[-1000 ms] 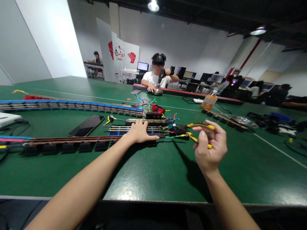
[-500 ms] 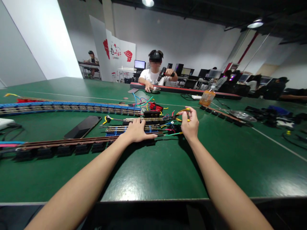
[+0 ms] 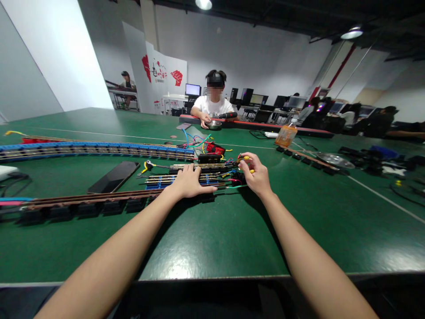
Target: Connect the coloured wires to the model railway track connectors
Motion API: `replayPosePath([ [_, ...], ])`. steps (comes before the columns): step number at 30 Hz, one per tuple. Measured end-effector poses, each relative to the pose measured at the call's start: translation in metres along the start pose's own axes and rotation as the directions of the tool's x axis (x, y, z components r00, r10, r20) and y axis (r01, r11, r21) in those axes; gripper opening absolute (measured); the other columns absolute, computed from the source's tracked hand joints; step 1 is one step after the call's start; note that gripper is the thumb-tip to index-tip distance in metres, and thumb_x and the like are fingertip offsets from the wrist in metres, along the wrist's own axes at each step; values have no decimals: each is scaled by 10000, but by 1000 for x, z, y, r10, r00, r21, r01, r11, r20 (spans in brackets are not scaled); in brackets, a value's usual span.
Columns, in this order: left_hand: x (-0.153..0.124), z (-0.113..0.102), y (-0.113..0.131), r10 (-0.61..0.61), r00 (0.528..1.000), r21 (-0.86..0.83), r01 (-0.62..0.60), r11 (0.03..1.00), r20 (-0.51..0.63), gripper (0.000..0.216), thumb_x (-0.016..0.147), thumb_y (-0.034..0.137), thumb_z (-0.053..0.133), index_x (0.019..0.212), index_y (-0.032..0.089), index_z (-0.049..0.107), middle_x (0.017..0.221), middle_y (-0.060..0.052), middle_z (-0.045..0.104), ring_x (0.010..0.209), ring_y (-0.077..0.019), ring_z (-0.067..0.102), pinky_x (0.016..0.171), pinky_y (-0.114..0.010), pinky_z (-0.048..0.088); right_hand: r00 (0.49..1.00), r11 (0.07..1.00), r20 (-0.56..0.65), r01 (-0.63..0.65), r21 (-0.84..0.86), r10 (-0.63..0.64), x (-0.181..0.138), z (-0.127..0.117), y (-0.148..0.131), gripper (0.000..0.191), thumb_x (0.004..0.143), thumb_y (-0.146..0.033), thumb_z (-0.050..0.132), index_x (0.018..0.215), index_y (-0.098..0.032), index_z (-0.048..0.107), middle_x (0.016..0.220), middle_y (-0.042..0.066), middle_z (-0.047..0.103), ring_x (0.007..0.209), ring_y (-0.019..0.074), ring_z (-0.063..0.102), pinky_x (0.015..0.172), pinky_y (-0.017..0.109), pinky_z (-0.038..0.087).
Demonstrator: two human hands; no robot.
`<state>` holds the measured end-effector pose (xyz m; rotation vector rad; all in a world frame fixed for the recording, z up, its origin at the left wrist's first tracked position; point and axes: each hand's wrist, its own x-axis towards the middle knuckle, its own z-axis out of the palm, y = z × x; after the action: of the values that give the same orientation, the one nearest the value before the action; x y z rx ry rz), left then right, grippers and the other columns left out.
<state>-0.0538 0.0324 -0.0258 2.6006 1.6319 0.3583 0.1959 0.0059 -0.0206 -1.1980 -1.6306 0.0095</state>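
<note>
My left hand (image 3: 190, 181) lies flat, fingers out, pressing on a short blue-based track piece (image 3: 172, 179) at the end of a long brown track (image 3: 83, 198). My right hand (image 3: 255, 176) is closed around yellow-handled pliers (image 3: 245, 157), their tip at a bundle of coloured wires (image 3: 232, 175) beside the track end. A black track section (image 3: 206, 167) lies just beyond my left fingers.
A long blue curved track (image 3: 93, 148) runs across the left. A black phone (image 3: 113, 176) and second yellow-handled pliers (image 3: 149, 165) lie nearby. A red part with wires (image 3: 212, 148) sits behind. A person in white sits opposite with a metal bowl (image 3: 214, 124). An orange bottle (image 3: 287, 135) stands right.
My right hand moved forward and left with the pliers, from above the table down to the wire bundle. My left hand stayed on the track. The person opposite lowered a tool.
</note>
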Motion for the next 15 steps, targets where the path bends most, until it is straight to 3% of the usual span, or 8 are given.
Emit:
replayPosePath([
  [8,-1,-2,1,8,1000,-17,-8,1000,-4,1073,611,957,334,1252,125,550,1391,-238,455,1283,-415,406,1046,-514,348,943,953,223,278,-123,-247,-1,0,-4,268,934,-300,504,1157,-238,640,1045,56,738,835,181,701,796,320,543],
  [15,0,1,-1,18,1000,-9,-18,1000,-20,1065,615,958,326,1248,131,553,1371,-234,469,1271,-425,414,1019,-525,372,880,893,349,405,-196,-322,-3,4,-2,309,957,-286,470,1222,-262,629,1099,69,734,900,213,701,799,346,548],
])
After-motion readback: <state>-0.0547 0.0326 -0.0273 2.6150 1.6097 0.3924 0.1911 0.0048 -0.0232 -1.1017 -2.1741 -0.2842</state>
